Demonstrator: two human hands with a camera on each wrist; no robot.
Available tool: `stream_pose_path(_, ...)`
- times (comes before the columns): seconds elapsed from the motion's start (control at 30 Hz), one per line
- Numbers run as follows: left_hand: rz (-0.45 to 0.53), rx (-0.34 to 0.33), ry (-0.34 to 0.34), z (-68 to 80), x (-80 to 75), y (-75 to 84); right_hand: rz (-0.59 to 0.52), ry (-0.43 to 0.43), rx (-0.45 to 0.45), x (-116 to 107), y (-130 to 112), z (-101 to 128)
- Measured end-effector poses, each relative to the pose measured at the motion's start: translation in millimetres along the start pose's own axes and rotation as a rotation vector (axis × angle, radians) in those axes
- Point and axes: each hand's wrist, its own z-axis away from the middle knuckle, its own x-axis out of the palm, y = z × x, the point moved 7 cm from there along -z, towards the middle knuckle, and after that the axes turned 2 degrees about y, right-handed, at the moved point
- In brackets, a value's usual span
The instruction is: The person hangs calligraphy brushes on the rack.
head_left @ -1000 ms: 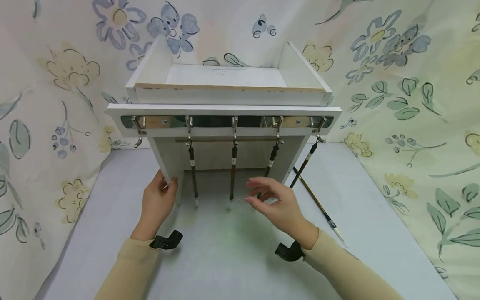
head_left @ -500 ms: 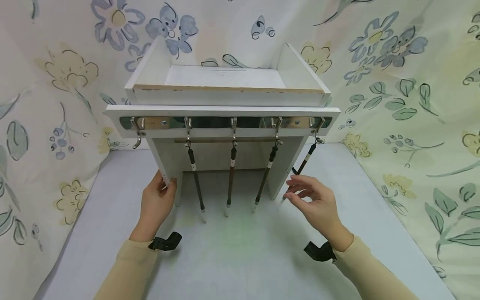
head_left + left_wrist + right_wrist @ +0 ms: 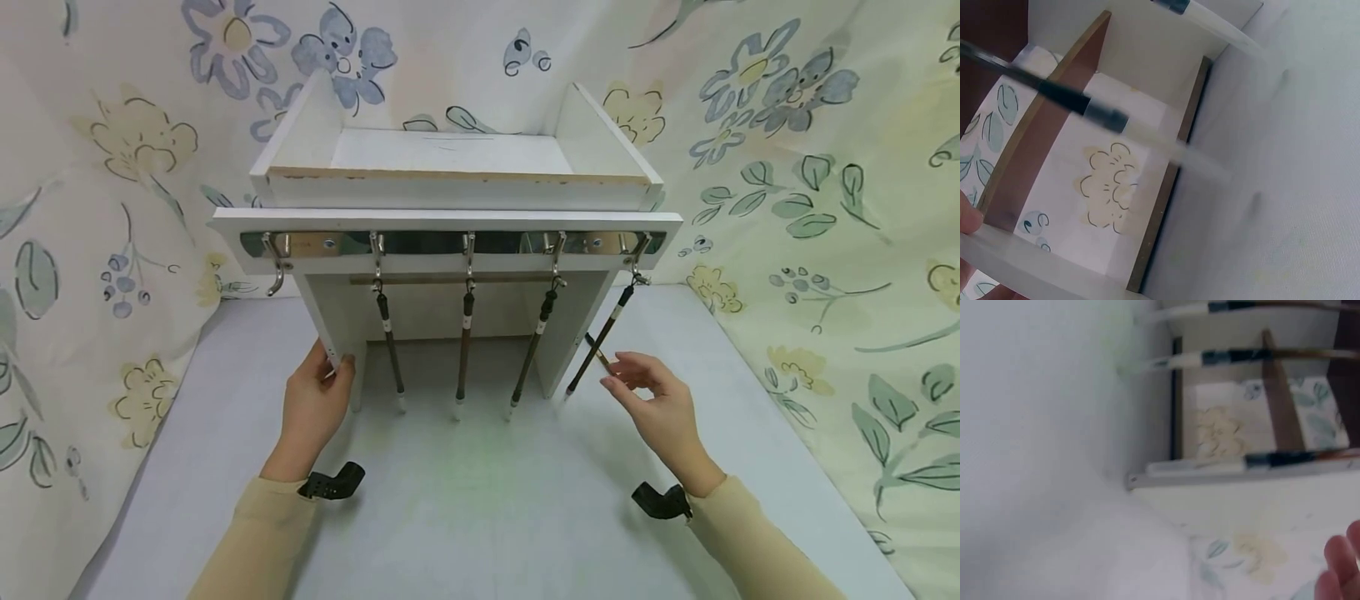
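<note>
My left hand (image 3: 311,417) grips the front edge of the left side panel (image 3: 318,317) of a white wooden shelf. Several dark-handled paintbrushes, among them a middle brush (image 3: 464,350), dangle by loops from metal hooks (image 3: 468,250) along the shelf's front. The rightmost brush (image 3: 581,375) hangs slanted. Another paintbrush (image 3: 604,361), with a golden handle, lies on the table to the right, mostly hidden behind my right hand (image 3: 663,408). That hand's fingers are loosely bent, fingertips close to the handle. In the right wrist view only fingertips (image 3: 1341,556) show at the edge.
A bare hook (image 3: 276,267) is at the rail's left end. The shelf's tray-like top (image 3: 450,154) rises behind the hook rail. Flowered cloth (image 3: 810,167) hangs behind and at both sides. Pale sheeting (image 3: 465,533) covers the table.
My right hand has moved right, from the hanging brushes past the rightmost one to over the lying brush. The hanging brushes have swung. My left hand stays on the panel.
</note>
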Motion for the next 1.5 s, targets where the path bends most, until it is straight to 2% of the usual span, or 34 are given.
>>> stream_pose_path(0.1,-0.005,-0.002,-0.002,0.2,0.1,-0.6,0.012,-0.007,0.1,1,25,1)
stream_pose_path(0.33,-0.002,-0.009,0.0,0.3,0.1,-1.9,0.042,0.003,0.23,0,65,2)
stream_pose_path(0.73,0.015,0.001,-0.001,0.4,1.0,-1.8,0.146,-0.134,0.46,2,121,10)
stream_pose_path(1.03,0.02,0.003,0.004,-0.2,0.5,-0.7,0.11,-0.188,0.571,5,140,13)
stream_pose_path(1.27,0.01,-0.048,-0.012,0.1,2.1,-2.2,0.093,-0.228,0.667,6,154,15)
stream_pose_path(1.5,-0.001,-0.054,-0.01,1.1,1.9,-2.9,0.107,-0.215,0.716,8,157,14)
